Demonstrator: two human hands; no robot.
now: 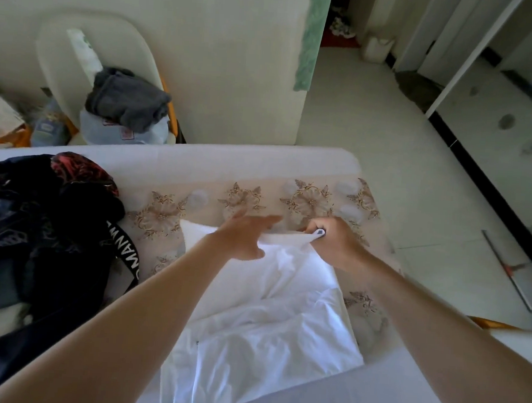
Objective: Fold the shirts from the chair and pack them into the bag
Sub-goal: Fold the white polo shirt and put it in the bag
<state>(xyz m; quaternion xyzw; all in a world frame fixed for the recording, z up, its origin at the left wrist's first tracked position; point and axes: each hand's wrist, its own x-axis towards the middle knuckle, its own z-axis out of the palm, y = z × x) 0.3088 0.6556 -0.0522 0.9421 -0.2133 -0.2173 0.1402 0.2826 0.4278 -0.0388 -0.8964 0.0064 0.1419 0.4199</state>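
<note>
White fabric shirt (pixel 267 310) lies spread on the floral-sheeted bed (pixel 229 165), toward its far right corner. Right hand (pixel 334 239): grip pinching the shirt's far edge, lifted off the bed. Left hand (pixel 244 235): grip spread over that edge. Grey crumpled garment (pixel 127 99) sits on the cream chair (pixel 56 42) beyond the bed.

Bare left hand (pixel 244 237), bare right hand (pixel 334 241), forearms (pixel 126 317) uncovered to frame edge
</note>
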